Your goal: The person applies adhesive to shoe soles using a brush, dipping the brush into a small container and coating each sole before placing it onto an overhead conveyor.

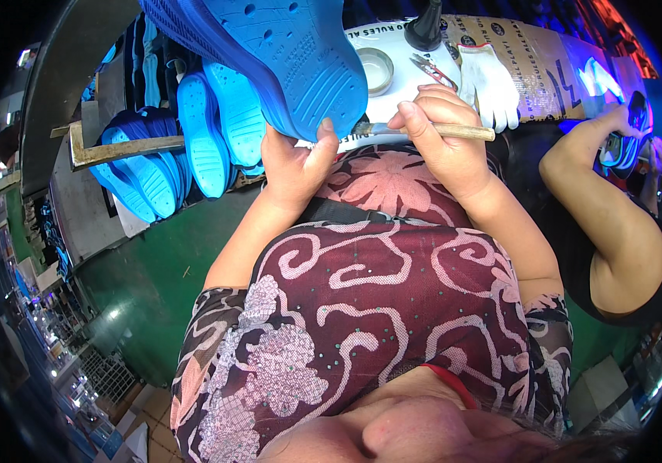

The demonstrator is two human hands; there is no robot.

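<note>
Raised at the top of the view is a blue foam shoe sole with ridged lines and small holes on the face I see. My left hand grips its lower end, the thumb pressed on that face. In my right hand is a brush with a wooden handle, held level between thumb and fingers. Its tip points left and lies close to the sole's lower edge; I cannot tell whether they touch. Beyond the hands, a small pale bowl stands on the white work surface.
Red-handled snips, a white glove and a black container lie beyond my right hand. More blue soles rest at left beside a wooden bar. At right, a co-worker's arm reaches to a blue shoe.
</note>
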